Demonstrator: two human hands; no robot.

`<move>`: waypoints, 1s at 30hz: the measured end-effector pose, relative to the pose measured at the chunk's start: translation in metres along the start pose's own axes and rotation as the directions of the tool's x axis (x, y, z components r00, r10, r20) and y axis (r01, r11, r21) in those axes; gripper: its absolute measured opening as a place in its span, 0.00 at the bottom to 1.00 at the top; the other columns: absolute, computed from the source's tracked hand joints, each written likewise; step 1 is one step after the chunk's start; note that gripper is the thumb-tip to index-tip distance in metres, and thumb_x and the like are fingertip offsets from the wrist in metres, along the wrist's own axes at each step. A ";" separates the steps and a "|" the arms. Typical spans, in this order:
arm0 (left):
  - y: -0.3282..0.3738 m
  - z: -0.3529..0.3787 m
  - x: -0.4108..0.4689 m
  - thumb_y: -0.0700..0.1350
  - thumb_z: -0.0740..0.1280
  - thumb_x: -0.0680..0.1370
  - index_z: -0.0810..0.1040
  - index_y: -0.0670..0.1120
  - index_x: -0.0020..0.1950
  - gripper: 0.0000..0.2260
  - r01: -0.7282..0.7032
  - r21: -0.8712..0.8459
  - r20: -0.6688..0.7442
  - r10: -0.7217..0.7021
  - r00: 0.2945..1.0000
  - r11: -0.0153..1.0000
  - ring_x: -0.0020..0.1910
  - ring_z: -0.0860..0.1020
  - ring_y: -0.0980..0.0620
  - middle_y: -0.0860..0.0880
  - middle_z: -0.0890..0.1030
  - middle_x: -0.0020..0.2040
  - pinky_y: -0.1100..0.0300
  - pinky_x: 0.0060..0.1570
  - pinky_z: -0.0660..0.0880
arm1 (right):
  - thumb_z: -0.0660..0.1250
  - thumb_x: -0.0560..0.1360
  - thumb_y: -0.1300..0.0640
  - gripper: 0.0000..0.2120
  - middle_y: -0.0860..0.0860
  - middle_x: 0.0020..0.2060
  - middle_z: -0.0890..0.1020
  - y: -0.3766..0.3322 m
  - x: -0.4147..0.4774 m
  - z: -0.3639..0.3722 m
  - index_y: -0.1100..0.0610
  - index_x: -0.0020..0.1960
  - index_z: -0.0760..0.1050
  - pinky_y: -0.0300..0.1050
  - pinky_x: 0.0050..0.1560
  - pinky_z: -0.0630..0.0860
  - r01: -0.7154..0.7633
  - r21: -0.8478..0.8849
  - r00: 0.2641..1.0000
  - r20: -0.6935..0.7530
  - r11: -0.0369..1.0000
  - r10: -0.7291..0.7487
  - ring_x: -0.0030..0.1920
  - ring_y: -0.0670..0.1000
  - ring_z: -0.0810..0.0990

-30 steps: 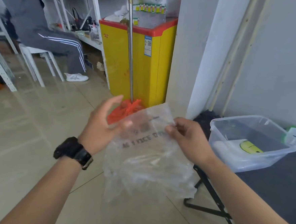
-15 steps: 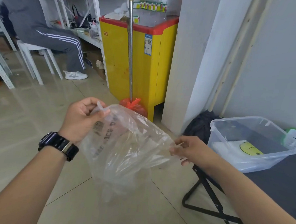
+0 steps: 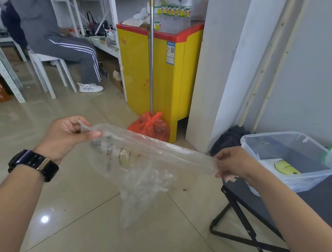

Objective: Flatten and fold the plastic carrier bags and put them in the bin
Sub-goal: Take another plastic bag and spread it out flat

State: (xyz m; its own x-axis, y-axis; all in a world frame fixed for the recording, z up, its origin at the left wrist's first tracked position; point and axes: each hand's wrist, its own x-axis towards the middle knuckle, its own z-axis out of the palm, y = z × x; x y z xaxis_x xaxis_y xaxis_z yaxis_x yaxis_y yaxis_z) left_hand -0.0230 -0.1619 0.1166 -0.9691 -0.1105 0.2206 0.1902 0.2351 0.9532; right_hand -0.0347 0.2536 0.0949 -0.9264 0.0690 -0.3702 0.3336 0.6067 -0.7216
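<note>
A clear plastic carrier bag (image 3: 143,163) with dark print hangs in the air over the floor, its top edge pulled taut between my hands. My left hand (image 3: 66,136) pinches the bag's left end between thumb and fingers. My right hand (image 3: 235,162) pinches the right end. The rest of the bag droops crumpled below. To the right, a clear plastic bin (image 3: 302,180) stands on a dark folding table (image 3: 329,198); inside it lies a folded white bag with a yellow smiley face (image 3: 285,167).
A yellow chest freezer (image 3: 164,76) with a red rim stands ahead, a metal pole and a tied orange bag (image 3: 151,125) in front of it. A white pillar (image 3: 224,71) rises beside it. A person sits on a white chair (image 3: 47,62) at left.
My hands have moved apart, stretching the bag's top edge into a taut line; a second ago they held it close together in front of me.
</note>
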 end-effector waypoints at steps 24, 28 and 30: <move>0.005 0.064 -0.013 0.51 0.75 0.72 0.82 0.56 0.38 0.04 -0.159 0.572 0.361 -0.072 0.930 0.805 0.47 0.80 0.59 0.60 0.83 0.40 0.46 0.57 0.75 | 0.75 0.73 0.55 0.11 0.60 0.38 0.84 -0.032 -0.012 0.037 0.62 0.42 0.78 0.52 0.42 0.77 0.488 0.085 0.841 -0.314 0.869 -0.441 0.37 0.59 0.79; 0.016 0.082 -0.020 0.52 0.72 0.74 0.82 0.57 0.40 0.03 -0.279 0.674 0.337 0.052 0.940 0.684 0.45 0.78 0.61 0.66 0.79 0.37 0.58 0.47 0.73 | 0.76 0.69 0.45 0.28 0.43 0.63 0.76 -0.033 -0.031 0.047 0.45 0.66 0.71 0.50 0.72 0.62 0.451 -0.432 0.709 -0.358 0.781 -0.608 0.65 0.49 0.72; 0.024 0.105 -0.029 0.53 0.70 0.75 0.82 0.54 0.42 0.04 -0.434 0.690 0.428 0.158 0.890 0.579 0.38 0.76 0.61 0.63 0.78 0.34 0.61 0.37 0.68 | 0.76 0.68 0.42 0.34 0.40 0.64 0.73 -0.046 -0.044 0.064 0.43 0.70 0.68 0.41 0.70 0.47 0.561 -0.582 0.600 -0.205 0.589 -0.773 0.67 0.45 0.67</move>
State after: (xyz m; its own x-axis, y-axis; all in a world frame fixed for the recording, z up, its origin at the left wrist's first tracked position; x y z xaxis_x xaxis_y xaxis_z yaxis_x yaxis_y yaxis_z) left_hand -0.0067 -0.0513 0.1114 -0.8998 0.3518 0.2583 0.4224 0.8507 0.3129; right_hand 0.0018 0.1719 0.1072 -0.8496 -0.2653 0.4559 -0.4245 0.8569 -0.2925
